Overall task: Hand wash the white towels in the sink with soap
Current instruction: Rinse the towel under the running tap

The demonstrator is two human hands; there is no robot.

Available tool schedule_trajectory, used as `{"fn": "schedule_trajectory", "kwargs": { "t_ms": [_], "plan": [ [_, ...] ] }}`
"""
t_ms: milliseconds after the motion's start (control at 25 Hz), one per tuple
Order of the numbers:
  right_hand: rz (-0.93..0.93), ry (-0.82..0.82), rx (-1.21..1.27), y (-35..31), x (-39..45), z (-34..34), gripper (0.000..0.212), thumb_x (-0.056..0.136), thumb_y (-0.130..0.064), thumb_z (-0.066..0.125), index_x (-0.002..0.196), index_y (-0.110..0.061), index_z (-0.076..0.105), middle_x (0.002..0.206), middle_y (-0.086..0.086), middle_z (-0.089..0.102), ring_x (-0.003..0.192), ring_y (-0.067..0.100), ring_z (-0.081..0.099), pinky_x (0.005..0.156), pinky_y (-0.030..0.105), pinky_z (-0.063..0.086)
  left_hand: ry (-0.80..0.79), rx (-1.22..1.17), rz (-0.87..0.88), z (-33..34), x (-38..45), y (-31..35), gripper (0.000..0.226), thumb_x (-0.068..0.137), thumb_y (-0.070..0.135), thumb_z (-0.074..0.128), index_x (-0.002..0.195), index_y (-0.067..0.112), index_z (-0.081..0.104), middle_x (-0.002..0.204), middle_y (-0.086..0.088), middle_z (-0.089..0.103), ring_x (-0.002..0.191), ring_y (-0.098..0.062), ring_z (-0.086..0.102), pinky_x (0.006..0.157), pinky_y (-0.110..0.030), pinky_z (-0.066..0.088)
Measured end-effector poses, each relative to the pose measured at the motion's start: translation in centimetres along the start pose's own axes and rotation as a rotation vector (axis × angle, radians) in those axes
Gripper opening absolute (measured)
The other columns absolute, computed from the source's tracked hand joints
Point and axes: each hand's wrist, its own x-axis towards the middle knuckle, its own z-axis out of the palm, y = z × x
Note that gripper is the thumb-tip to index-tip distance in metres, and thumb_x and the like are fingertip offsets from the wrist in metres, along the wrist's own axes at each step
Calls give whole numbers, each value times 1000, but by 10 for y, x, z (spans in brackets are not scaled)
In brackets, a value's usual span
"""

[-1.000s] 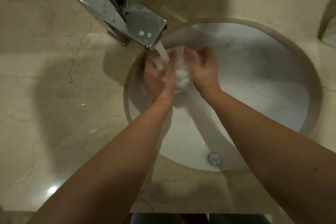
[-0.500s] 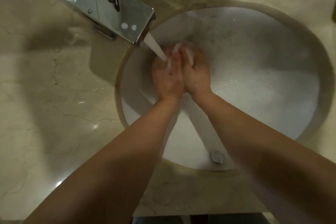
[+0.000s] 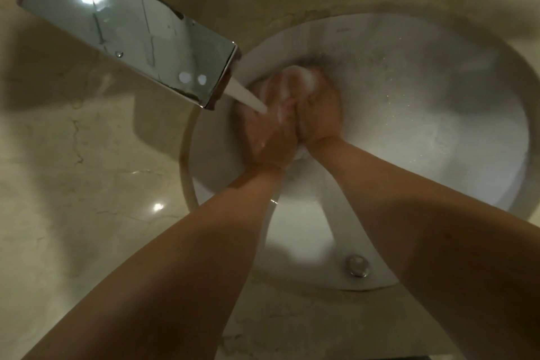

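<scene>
Marble counter (image 3: 87, 172) framed the sink (image 3: 438, 140) — both hands (left (image 3: 270, 128), right (image 3: 320, 114)) clenched a towel (image 3: 298, 76) under the tap (image 3: 131, 29), probably rinsing.

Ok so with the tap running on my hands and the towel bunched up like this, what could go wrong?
Two likely risks. The stream hits the left hand near the sink rim, so water may splash onto the marble counter. The white towel is balled tightly between the left hand and the right hand, so its inner folds may not rinse.
</scene>
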Motion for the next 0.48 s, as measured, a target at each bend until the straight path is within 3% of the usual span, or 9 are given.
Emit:
{"fn": "schedule_trajectory", "kwargs": {
  "t_ms": [120, 280, 360, 480],
  "plan": [
    [-45, -11, -54, 0, 9, 0, 44, 102, -28, 45, 135, 1, 52, 134, 22, 57, 124, 32, 53, 98, 25, 32, 50, -46, -1, 3, 3, 2, 56, 99, 47, 32, 134, 16, 61, 132, -8, 62, 123, -29, 51, 111, -30, 25],
    [-150, -19, -101, -3, 17, 3, 36, 101, -19, 42, 111, 4, 67, 109, 24, 68, 101, 34, 64, 89, 31, 42, 69, -68, -13, 6, 7, 0, 62, 98, 57, 29, 132, 18, 63, 129, -5, 62, 120, -23, 52, 110, -16, 21],
    [-163, 27, 20, -4, 14, 3, 43, 100, -25, 38, 93, 5, 68, 91, 23, 70, 84, 33, 66, 78, 30, 44, 93, -76, 3, 4, 7, 3, 57, 99, 52, 34, 129, 15, 64, 127, -8, 64, 117, -28, 56, 108, -33, 36],
    [-129, -2, 81, -6, 5, 0, 45, 100, -34, 37, 97, 0, 66, 91, 17, 70, 84, 29, 64, 76, 28, 45, 119, -74, -66, -7, 4, 19, 48, 98, 42, 40, 126, 12, 64, 124, -14, 66, 113, -36, 61, 100, -45, 45]
  ]
}}
